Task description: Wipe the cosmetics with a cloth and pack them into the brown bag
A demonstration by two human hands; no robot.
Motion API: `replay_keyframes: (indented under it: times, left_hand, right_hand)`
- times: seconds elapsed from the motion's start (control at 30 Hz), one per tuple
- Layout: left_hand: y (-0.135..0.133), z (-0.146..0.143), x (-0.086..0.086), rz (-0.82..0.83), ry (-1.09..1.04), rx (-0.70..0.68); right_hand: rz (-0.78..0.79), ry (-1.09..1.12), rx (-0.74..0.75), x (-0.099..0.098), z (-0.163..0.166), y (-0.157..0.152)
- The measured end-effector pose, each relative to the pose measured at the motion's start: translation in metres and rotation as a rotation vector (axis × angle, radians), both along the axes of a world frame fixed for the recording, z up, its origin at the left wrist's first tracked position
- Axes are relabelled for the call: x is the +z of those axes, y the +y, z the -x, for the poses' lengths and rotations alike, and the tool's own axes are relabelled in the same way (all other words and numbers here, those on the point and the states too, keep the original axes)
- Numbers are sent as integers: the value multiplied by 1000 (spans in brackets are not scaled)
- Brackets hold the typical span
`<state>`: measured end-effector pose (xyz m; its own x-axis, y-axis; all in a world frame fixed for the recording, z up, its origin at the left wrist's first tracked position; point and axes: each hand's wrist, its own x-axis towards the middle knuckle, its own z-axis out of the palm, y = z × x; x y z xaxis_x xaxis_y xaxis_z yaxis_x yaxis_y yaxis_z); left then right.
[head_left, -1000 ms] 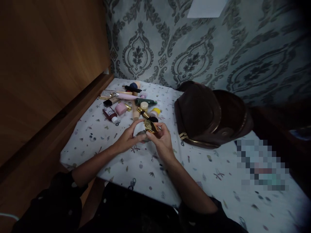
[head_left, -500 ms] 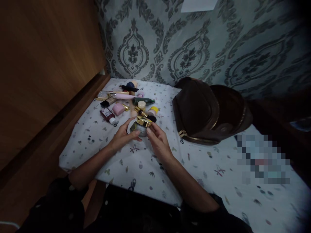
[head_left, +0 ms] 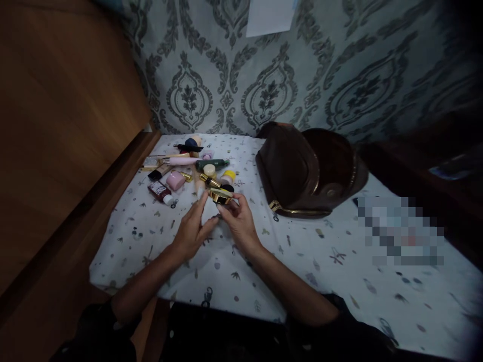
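My right hand (head_left: 241, 221) is closed round a small round gold-coloured cosmetic case (head_left: 221, 197) that looks like a compact. It is held at its right side and front, and tilted above the cloth. My left hand (head_left: 191, 229) is beside it, thumb and fingers closed on a white piece (head_left: 209, 212) that looks like a tissue. The white piece sits just below and left of the case; whether they touch is unclear. Just beyond lie a gold tube (head_left: 209, 181), a cream-coloured round pot (head_left: 210, 171) and a yellow-lidded jar (head_left: 228, 176).
Left of my hands are a dark red bottle with a white cap (head_left: 160, 192), a pink case (head_left: 175, 180) and a dark green tube (head_left: 212, 165). A brown leather bag (head_left: 302, 171) stands on the right on the printed cloth (head_left: 132, 251). A wooden cabinet (head_left: 75, 100) rises at the left.
The case has turned, so its pale round face no longer shows toward me. More of the white piece shows by my left hand, which has shifted slightly lower. The view has moved too.
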<state>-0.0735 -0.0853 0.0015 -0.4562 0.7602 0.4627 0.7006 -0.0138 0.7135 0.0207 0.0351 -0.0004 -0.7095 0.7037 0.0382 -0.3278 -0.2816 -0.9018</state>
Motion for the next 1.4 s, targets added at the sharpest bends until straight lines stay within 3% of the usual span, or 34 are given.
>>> replay_keyframes:
  times: [0.17,0.33,0.6,0.9,1.17,1.4]
  left_hand:
    - [-1,-15,-6,22,252,-79]
    - [3,-15,-5,-24,401,-90]
    - [3,1,-2,-129,532,-15]
    - [-3,10,18,-94,659,-160]
    - [2,11,33,32,566,-110]
    - [2,11,45,87,100,20]
  right_hand:
    - [95,-8,-88,2,2,3]
    - [130,52,-53,1,3,6]
    - [57,46,28,6,0,5]
    - [-90,49,161,4,-6,5]
    - [-292,41,173,2,-4,3]
    - [-487,-17,190,7,-11,-4]
